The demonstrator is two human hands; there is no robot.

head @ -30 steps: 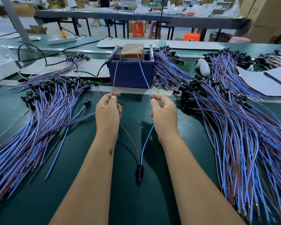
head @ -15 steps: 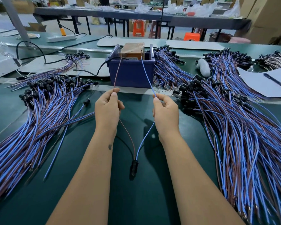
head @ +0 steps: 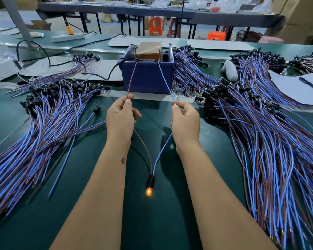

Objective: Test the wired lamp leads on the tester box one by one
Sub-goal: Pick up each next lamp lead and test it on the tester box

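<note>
My left hand [head: 120,117] pinches the brown lead [head: 132,78] and my right hand [head: 185,120] pinches the blue lead [head: 163,76] of one wired lamp. Both leads run up into the open top of the blue tester box [head: 147,76], which holds a brown block. The lamp's black socket [head: 150,181] lies on the green table between my forearms, and its bulb [head: 149,192] glows orange.
A large pile of blue and brown wired lamps [head: 43,123] covers the table on the left, and a bigger pile [head: 269,138] fills the right. A black power cable [head: 101,75] leads to the box. Paper with a pen [head: 311,84] lies far right. One loose lamp lead [head: 70,148] lies left of my arm.
The lead ends moved onto the box contacts and the bulb, dark before, now glows orange. The socket slid slightly left and away from me.
</note>
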